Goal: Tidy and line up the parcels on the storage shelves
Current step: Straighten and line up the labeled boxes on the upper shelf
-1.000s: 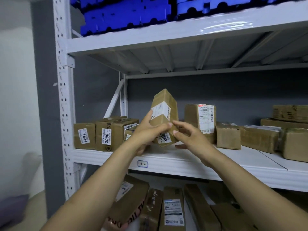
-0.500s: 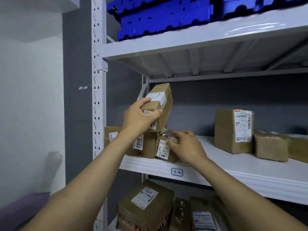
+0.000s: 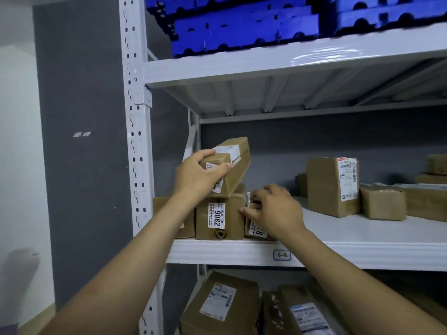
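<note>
My left hand [image 3: 197, 176] grips a long brown parcel [image 3: 238, 163], tilted, its lower end resting on top of the box labelled 9082 [image 3: 219, 217] at the left end of the white middle shelf [image 3: 362, 247]. My right hand [image 3: 273, 211] lies on a small parcel [image 3: 255, 229] just right of the 9082 box, fingers curled over its top; the hand hides most of it. Another box [image 3: 164, 206] stands left of 9082, partly behind my left forearm.
An upright box with a white label [image 3: 332, 186] and lower parcels [image 3: 382, 203] stand further right on the same shelf. More parcels [image 3: 222, 301] lie on the shelf below. Blue crates [image 3: 242, 22] fill the top shelf. The perforated white upright [image 3: 135, 117] frames the left side.
My left hand has brought the long parcel leftward and down onto the 9082 box. My right hand let go of it and took hold of the small parcel on the shelf.
</note>
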Tool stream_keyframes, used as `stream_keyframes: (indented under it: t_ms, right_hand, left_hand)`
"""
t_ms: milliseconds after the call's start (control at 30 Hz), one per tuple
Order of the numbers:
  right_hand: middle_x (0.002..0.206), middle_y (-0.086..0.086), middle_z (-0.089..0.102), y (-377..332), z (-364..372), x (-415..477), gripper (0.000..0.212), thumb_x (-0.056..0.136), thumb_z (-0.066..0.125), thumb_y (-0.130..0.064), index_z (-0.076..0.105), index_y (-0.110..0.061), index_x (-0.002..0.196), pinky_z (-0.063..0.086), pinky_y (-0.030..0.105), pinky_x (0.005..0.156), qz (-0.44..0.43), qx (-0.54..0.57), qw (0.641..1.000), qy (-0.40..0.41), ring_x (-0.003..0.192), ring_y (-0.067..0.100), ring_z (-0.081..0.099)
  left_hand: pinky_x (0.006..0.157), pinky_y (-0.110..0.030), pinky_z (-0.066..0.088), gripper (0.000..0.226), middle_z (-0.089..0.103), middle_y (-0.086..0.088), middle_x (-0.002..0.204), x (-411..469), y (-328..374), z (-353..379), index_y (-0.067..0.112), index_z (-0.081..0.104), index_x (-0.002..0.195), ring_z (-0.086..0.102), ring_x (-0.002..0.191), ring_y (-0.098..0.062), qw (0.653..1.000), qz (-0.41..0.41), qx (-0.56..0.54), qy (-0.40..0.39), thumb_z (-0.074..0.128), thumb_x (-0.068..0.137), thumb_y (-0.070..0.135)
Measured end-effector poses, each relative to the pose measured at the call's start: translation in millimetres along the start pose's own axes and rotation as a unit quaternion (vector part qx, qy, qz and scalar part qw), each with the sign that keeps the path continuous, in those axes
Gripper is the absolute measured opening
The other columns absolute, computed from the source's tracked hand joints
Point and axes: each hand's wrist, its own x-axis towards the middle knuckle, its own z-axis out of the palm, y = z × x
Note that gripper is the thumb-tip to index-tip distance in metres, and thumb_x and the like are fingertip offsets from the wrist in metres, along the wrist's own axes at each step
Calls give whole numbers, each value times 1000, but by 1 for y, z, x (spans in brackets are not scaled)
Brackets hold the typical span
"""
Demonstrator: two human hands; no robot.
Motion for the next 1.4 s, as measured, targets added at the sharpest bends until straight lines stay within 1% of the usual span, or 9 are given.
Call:
stream_keyframes:
  t_ms: [133,300,400,667,933,1067,1167,1267,1400]
  right_hand:
    - [128,-2,55,-27,-13,10,55,87,47,-66,51,-31,129,42,33,92,-96,-35,993,66,121,19,46]
    - [139,0,50,-67,-8,32,59,89,52,-59,38,-36,141,37,40,101,-214,-30,974,-72,124,25,46]
    - [145,-2,45,-77,3,40,67,88,54,-60,26,-38,145,44,43,97,-213,-52,968,-125,123,27,49]
    - [143,-2,47,-52,-1,37,64,88,54,-58,29,-37,143,43,38,92,-185,-71,975,-100,123,27,49]
    - [138,-3,51,-25,-11,35,63,87,55,-59,31,-39,141,43,37,89,-170,-86,977,-94,120,24,51]
    - [137,-3,52,-18,-14,34,66,86,57,-60,31,-39,143,42,36,89,-170,-74,978,-92,120,24,51]
    - [135,-4,55,-12,-18,32,65,84,57,-61,39,-35,140,39,36,96,-180,-33,980,-82,120,21,51]
    - [144,-7,48,4,-22,22,66,83,50,-70,43,-36,139,22,40,113,-152,-59,986,-23,137,19,35]
    - [156,0,28,32,-20,6,76,77,43,-81,36,-43,142,14,51,116,-6,-53,998,-30,146,28,16]
  left_hand:
    - [65,-9,43,54,63,8,119,7,-7,-17,30,60,127,59,95,-4,999,11,1,38,75,77,42]
    - [67,-12,41,55,63,6,121,11,-19,-40,29,58,129,57,93,-5,998,-1,22,61,75,78,39]
    - [62,-8,38,55,63,8,120,11,-28,-50,29,58,129,57,92,-4,997,-13,27,65,74,78,40]
    - [50,-3,41,52,61,13,108,6,-40,-51,32,59,127,57,79,7,998,-20,9,52,74,79,42]
    - [56,-3,43,50,65,12,103,8,-33,-16,32,63,121,59,76,6,997,-16,68,-13,75,75,50]
    - [78,-30,56,54,69,7,109,6,-41,5,32,63,119,64,92,-11,985,-25,163,-48,74,72,57]
    - [87,-33,53,52,70,6,110,1,-50,16,31,64,117,62,100,-14,979,2,198,-48,73,73,57]
    - [111,-40,25,55,67,7,119,-5,-66,24,33,64,119,53,119,-17,950,52,306,-27,64,75,67]
    - [117,-49,5,64,62,7,129,-12,-80,26,37,62,121,43,129,-21,920,71,383,-50,50,74,79]
